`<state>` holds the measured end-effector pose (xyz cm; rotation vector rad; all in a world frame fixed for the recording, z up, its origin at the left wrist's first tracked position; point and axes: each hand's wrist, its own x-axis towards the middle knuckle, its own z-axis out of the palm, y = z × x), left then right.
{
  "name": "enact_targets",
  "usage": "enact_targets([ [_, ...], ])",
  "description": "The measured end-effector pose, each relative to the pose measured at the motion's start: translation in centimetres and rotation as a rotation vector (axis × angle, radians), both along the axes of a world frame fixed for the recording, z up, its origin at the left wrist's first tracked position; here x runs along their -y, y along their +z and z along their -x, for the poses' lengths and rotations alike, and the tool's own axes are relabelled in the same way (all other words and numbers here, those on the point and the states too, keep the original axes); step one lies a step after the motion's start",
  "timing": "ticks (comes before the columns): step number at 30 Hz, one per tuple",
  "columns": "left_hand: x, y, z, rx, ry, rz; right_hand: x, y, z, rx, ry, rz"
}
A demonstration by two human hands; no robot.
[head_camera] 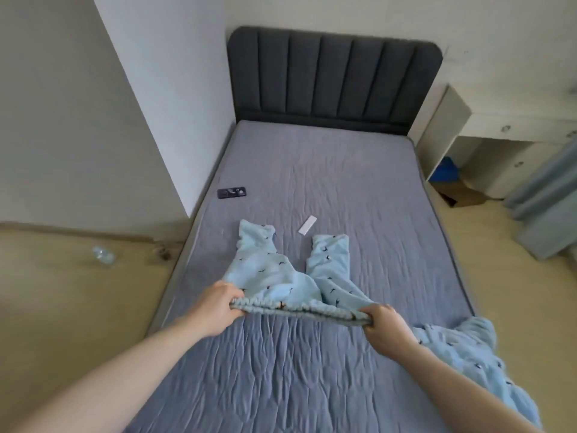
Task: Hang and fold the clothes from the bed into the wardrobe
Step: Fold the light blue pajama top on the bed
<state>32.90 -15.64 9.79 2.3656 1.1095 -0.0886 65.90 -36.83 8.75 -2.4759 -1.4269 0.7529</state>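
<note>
Light blue fleece pyjama trousers (271,276) with small dark prints lie on the grey bed (359,189), legs spread away from me. My left hand (215,303) grips the left end of the elastic waistband, and my right hand (385,323) grips its right end, so the band is stretched between them just above the mattress. A second garment of the same blue fleece (468,354) lies crumpled at the bed's right edge, partly under my right forearm.
A dark phone (231,192) lies near the bed's left edge and a small white strip (307,225) sits beyond the trouser legs. On the wooden floor to the left lies a clear plastic bottle (103,254). A white desk (499,132) and blue curtain (543,201) stand right.
</note>
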Motion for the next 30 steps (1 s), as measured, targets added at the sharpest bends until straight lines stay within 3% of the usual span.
enact_targets([
  [8,9.9,-19.9,5.0,-0.224,0.024,0.228,7.4,-18.9,5.0,-0.158,0.038,0.492],
  [15,16.1,-30.6,7.7,-0.408,0.043,0.351,13.2,-30.4,8.5,-0.225,0.025,0.674],
  [22,17.1,-35.7,7.0,-0.407,-0.086,0.319,15.7,-37.4,10.8,-0.260,0.115,0.741],
  [26,16.6,-35.4,3.8,-0.249,-0.179,0.195,16.2,-38.7,10.6,-0.321,0.116,0.733],
  [30,16.1,-33.3,-1.6,-0.034,-0.404,0.085,16.8,-38.4,8.7,-0.396,0.049,0.723],
])
